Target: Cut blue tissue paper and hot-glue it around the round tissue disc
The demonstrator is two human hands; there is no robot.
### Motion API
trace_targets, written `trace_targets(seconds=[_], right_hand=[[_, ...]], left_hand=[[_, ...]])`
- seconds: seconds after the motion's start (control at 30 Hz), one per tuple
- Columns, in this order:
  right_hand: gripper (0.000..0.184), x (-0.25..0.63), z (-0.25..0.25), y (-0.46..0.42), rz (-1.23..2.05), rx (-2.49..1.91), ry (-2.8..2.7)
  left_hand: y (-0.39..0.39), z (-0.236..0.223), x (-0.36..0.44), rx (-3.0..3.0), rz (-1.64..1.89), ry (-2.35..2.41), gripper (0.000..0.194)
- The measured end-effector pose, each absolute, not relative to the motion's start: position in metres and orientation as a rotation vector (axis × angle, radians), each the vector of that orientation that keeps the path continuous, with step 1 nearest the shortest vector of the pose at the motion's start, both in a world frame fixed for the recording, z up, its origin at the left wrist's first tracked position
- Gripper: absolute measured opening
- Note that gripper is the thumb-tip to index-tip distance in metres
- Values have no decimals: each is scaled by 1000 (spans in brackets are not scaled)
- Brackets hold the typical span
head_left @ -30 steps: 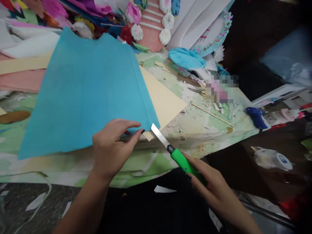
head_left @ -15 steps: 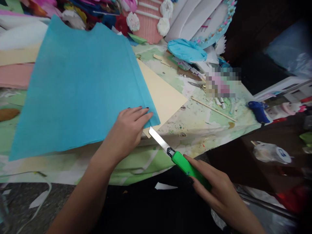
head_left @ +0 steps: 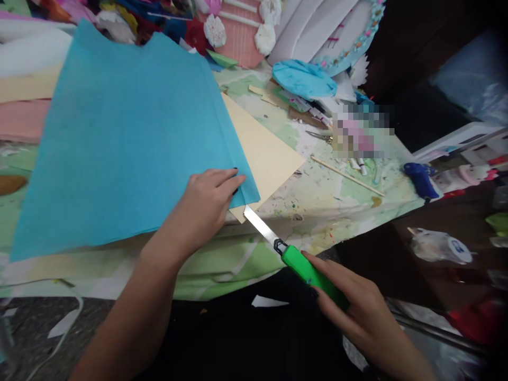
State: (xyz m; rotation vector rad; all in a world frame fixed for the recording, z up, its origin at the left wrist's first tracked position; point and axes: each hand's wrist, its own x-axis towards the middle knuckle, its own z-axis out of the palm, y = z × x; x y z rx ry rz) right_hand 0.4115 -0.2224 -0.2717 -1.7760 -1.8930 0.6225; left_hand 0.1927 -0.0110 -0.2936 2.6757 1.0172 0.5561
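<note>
A large sheet of blue paper, with a narrow fold along its right edge, lies over a cream sheet of card. My left hand rests on the blue paper near its lower right corner, fingers bent and gripping by the fold. In my right hand is a green utility knife, its handle wrapped by the fingers. The long blade points up and left, its tip at the bottom edge of the blue paper by the corner. Whether the tip is between layers of paper I cannot tell.
On the stained tablecloth lie a wooden stick, scissors and paper scraps. A blue glue gun is at the right edge. Paper crafts crowd the back. The table's front edge runs just below the knife.
My left fingers have curled in from a flatter, more spread pose on the blue paper. The knife and right hand have stayed nearly in place, shifting very slightly.
</note>
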Motion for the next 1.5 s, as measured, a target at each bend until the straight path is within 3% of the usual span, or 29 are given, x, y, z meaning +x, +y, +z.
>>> trace_targets(seconds=[0.43, 1.23, 1.5], right_hand=[[43, 415, -271, -223, 523, -1811, -1921], [39, 400, -271, -213, 382, -1896, -1895], [48, 388, -268, -213, 411, -1877, -1866]], left_hand=[[16, -287, 228, 2880, 284, 1022, 37], [22, -292, 224, 2836, 368, 995, 37], [18, -285, 235, 2793, 342, 1157, 39]])
